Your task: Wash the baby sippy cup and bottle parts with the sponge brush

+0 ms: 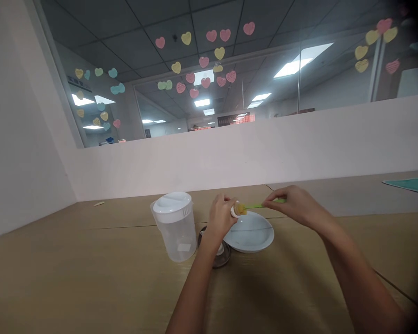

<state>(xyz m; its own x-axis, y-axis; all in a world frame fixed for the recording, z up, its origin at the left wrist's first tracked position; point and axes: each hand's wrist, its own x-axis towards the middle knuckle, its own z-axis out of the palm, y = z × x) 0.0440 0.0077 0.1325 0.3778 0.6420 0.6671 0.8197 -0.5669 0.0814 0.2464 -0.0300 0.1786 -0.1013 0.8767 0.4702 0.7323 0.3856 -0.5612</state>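
Observation:
My left hand (222, 214) is closed around a small white-rimmed cup (234, 209), tilted on its side with its mouth to the right. At that mouth sits something yellow (243, 209); whether it belongs to the cup or the tool I cannot tell. My right hand (294, 204) pinches a thin green stick-like tool (254, 206), whose far end reaches the yellow part. Below both hands stands a white bowl (252, 239). Behind my left forearm, a dark round dish (222, 260) with something white in it is partly hidden.
Left of my hands stands a clear plastic pitcher (176, 236) with a white lid. A teal cloth (409, 185) lies at the far right. A small pale scrap (99, 203) rests at the back left. Behind the table (90, 273) rises a white wall (195, 164) with a window above.

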